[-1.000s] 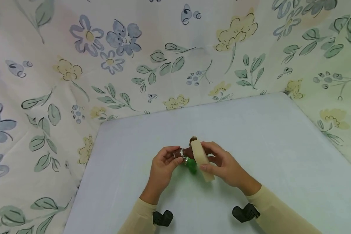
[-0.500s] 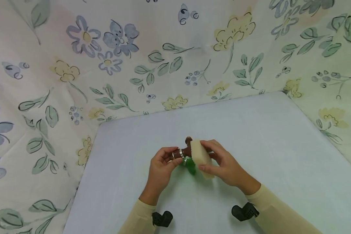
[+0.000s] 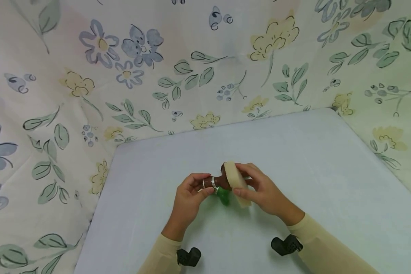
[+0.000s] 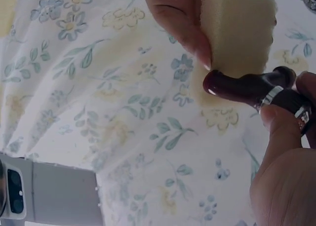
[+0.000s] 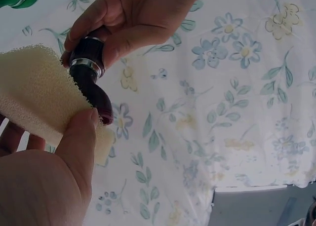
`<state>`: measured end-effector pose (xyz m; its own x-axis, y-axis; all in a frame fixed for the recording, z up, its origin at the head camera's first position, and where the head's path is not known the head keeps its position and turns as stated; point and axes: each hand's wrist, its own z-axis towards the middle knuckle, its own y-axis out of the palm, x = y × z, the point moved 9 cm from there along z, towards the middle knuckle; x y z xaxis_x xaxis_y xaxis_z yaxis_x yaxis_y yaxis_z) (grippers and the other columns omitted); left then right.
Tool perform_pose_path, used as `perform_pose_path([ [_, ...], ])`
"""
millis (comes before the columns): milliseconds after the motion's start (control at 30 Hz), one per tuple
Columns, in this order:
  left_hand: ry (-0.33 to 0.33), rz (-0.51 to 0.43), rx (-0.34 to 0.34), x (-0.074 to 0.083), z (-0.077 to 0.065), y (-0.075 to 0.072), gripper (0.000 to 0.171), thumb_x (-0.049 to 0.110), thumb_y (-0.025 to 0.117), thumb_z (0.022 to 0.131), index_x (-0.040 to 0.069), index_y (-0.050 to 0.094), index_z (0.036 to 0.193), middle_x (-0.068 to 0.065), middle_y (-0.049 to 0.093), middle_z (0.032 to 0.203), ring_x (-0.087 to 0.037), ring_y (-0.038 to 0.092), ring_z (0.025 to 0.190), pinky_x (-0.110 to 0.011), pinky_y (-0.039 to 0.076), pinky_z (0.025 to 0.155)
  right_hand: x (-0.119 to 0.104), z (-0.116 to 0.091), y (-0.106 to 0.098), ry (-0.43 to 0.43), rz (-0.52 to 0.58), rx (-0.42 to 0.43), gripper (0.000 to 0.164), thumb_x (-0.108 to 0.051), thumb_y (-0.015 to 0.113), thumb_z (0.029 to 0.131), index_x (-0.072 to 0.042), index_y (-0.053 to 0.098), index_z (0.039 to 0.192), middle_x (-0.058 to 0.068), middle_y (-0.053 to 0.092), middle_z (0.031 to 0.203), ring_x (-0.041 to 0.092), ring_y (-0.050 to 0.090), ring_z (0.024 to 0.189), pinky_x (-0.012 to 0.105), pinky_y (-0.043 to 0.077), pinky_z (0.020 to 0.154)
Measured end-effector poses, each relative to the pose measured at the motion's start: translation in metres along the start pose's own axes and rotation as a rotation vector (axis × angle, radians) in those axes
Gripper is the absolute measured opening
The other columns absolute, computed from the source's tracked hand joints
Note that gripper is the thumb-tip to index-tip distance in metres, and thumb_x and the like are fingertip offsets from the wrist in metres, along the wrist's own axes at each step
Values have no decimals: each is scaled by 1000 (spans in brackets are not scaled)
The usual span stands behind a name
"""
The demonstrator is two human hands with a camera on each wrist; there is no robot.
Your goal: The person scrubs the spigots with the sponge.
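My left hand (image 3: 187,202) pinches a glossy dark red-brown T-shaped piece (image 3: 222,181) by its banded neck, where silver rings go round a dark collar. In the left wrist view the piece's two-ended head (image 4: 232,85) lies against a cream sponge block (image 4: 242,33). My right hand (image 3: 268,196) grips that sponge from the right, thumb (image 5: 81,137) on its near face and fingers behind. The sponge covers part of the piece's head in the head view. Below them on the table is a green object (image 3: 224,196) with a silver band, partly hidden.
A white table (image 3: 150,190) stretches around both hands. Floral cloth (image 3: 191,95) hangs behind it and along its left and right sides. Black cameras (image 3: 189,257) sit on both wrists, over cream sleeves (image 3: 328,243).
The sponge and right thumb have shifted slightly upward, and the sponge now hides more of the red-brown piece's upper end. My left hand keeps its hold in nearly the same place.
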<state>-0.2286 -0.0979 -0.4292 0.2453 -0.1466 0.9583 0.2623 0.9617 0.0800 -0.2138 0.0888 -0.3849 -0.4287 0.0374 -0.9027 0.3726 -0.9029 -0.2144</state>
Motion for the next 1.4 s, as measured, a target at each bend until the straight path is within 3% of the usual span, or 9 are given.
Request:
perform_pose_path([
  [167,3,-56,-37,2,0,3,38,-3,70,85,-2,57,120,-24,58,115,-36,59,103,-42,54,80,2,2,-3,10,-66,18,62,0,70,86,-1,41,141,11,48,124,30,48,112,41,49,88],
  [400,8,-55,-48,7,0,5,37,-4,70,84,-3,57,119,-32,54,116,-36,59,103,-42,54,80,38,3,-9,-1,-151,51,66,-16,74,86,-16,42,143,1,48,126,20,48,114,44,49,88],
  [633,3,-66,-87,12,-3,9,37,-5,68,85,-3,56,121,-25,56,118,-36,60,102,-45,53,80,47,2,-21,106,-180,144,67,-31,73,87,-17,41,144,0,48,124,20,48,110,43,49,84],
  [1033,-24,-75,-64,16,-8,7,37,-4,68,86,-5,55,121,-25,57,116,-36,59,103,-47,53,81,31,0,-9,97,-152,125,65,-24,71,89,-11,40,144,3,47,125,24,49,109,45,49,84],
  [1200,-35,-81,-45,10,-11,5,37,-3,68,87,-5,54,121,-26,57,115,-37,60,102,-47,53,81,8,-4,3,85,-127,85,61,-14,69,90,-5,40,142,8,47,124,29,48,110,50,48,86],
  [1400,-54,-80,-36,0,-12,2,40,1,69,87,-6,53,123,-25,59,113,-37,61,100,-46,53,81,-4,-9,14,103,-81,36,58,-10,66,91,-3,39,142,10,47,124,32,47,112,45,49,88],
])
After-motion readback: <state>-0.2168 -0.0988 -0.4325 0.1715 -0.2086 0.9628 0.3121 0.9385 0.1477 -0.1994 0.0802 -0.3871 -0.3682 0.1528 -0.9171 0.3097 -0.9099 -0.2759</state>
